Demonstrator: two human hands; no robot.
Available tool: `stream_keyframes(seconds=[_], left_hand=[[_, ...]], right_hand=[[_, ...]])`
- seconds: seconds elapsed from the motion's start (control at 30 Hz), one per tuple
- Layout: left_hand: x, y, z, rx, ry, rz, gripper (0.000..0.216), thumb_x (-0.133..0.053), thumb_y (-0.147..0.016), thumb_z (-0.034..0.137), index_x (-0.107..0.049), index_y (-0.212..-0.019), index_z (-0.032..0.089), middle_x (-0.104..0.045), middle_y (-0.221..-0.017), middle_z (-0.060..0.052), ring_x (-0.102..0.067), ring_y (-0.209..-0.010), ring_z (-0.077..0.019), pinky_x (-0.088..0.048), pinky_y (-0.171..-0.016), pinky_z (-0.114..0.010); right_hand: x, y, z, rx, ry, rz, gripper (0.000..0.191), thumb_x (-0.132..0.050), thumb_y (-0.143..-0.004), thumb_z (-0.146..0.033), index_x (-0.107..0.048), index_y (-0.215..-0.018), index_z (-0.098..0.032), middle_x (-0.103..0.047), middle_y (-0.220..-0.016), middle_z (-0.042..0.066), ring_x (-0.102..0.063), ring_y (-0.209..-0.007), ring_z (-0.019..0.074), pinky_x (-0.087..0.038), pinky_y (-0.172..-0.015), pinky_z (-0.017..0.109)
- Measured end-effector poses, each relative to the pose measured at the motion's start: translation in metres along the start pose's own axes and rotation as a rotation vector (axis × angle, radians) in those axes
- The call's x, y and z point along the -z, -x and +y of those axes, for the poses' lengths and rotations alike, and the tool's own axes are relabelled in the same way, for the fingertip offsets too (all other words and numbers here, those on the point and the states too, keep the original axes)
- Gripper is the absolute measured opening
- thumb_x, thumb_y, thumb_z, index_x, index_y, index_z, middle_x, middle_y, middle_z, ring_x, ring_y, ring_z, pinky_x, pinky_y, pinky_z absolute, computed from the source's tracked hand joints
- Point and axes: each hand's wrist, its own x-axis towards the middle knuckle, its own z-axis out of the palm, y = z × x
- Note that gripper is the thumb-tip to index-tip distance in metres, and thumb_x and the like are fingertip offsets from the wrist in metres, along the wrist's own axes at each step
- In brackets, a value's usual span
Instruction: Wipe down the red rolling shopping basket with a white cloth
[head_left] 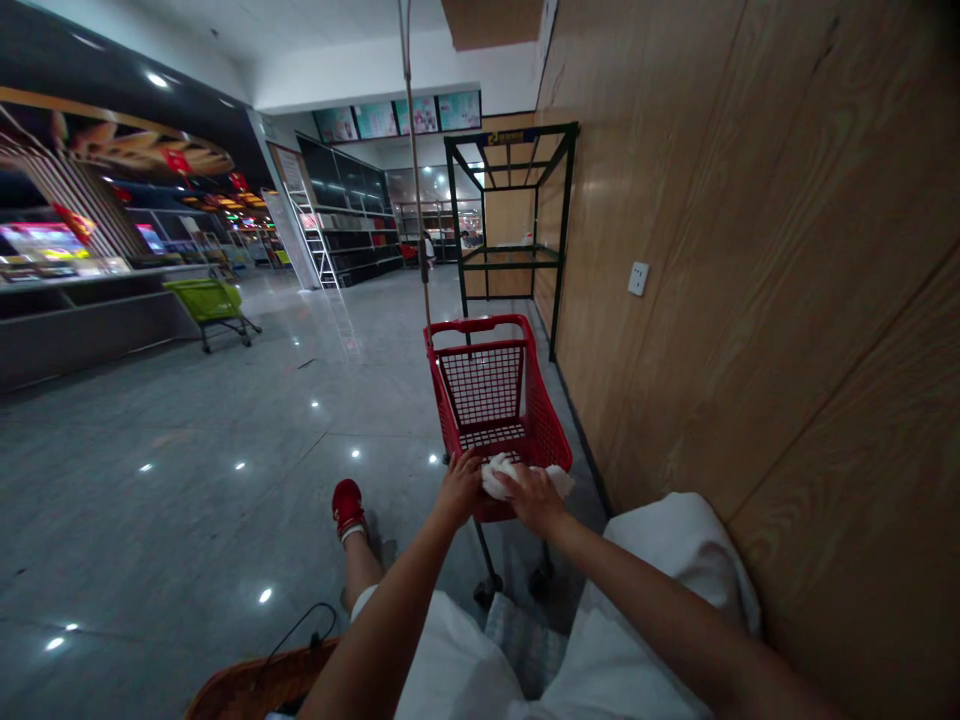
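Note:
A small red shopping cart stands in front of me beside a wood-panelled wall. My left hand rests on the cart's near rim, fingers curled over the edge. My right hand presses a white cloth against the same rim, fingers closed over it. Both forearms reach forward from the bottom of the view. My white-clad legs and a red shoe show below.
The wood wall with a white socket runs along the right. A black metal rack stands behind the cart. A green cart and a ladder are across the glossy grey floor. A woven basket sits at bottom left.

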Motion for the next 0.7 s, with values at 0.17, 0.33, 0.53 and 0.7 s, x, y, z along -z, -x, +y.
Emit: stream_keyframes(seconds=[0.17, 0.33, 0.53, 0.7], left_hand=[[0.002, 0.0, -0.006, 0.003, 0.039, -0.027, 0.053, -0.072, -0.068, 0.033, -0.057, -0.119, 0.025, -0.05, -0.134, -0.008, -0.026, -0.137, -0.026, -0.016, -0.113, -0.051], [0.001, -0.001, 0.001, 0.043, 0.02, -0.014, 0.064, -0.069, -0.072, 0.03, -0.046, -0.131, 0.025, -0.048, -0.135, -0.009, -0.025, -0.137, -0.0264, -0.017, -0.112, -0.051], [0.001, -0.001, 0.008, 0.09, -0.021, -0.018, 0.057, -0.058, -0.08, 0.024, -0.043, -0.134, 0.021, -0.047, -0.136, -0.012, -0.026, -0.137, -0.0256, -0.018, -0.112, -0.05], [0.001, 0.0, 0.0, 0.061, -0.019, -0.028, 0.064, -0.066, -0.075, 0.032, -0.041, -0.135, 0.028, -0.046, -0.137, -0.009, -0.024, -0.137, -0.0262, -0.017, -0.111, -0.054]], right_hand=[[0.016, 0.018, 0.059, -0.04, 0.082, 0.011, 0.042, -0.046, -0.087, -0.017, -0.053, -0.125, -0.032, -0.056, -0.119, 0.007, -0.052, -0.104, 0.023, -0.035, -0.096, 0.039], [0.01, 0.009, 0.034, -0.137, 0.109, -0.017, 0.04, -0.042, -0.089, -0.017, -0.052, -0.126, -0.029, -0.054, -0.125, 0.009, -0.053, -0.101, 0.0244, -0.035, -0.095, 0.044], [-0.015, -0.014, -0.034, -0.121, 0.002, 0.035, 0.045, -0.045, -0.09, -0.024, -0.043, -0.134, -0.029, -0.049, -0.133, 0.012, -0.052, -0.107, 0.0283, -0.034, -0.096, 0.048], [-0.002, 0.0, 0.009, -0.067, 0.0, -0.013, 0.042, -0.043, -0.089, -0.018, -0.05, -0.129, -0.032, -0.056, -0.125, 0.008, -0.055, -0.105, 0.0241, -0.04, -0.094, 0.041]])
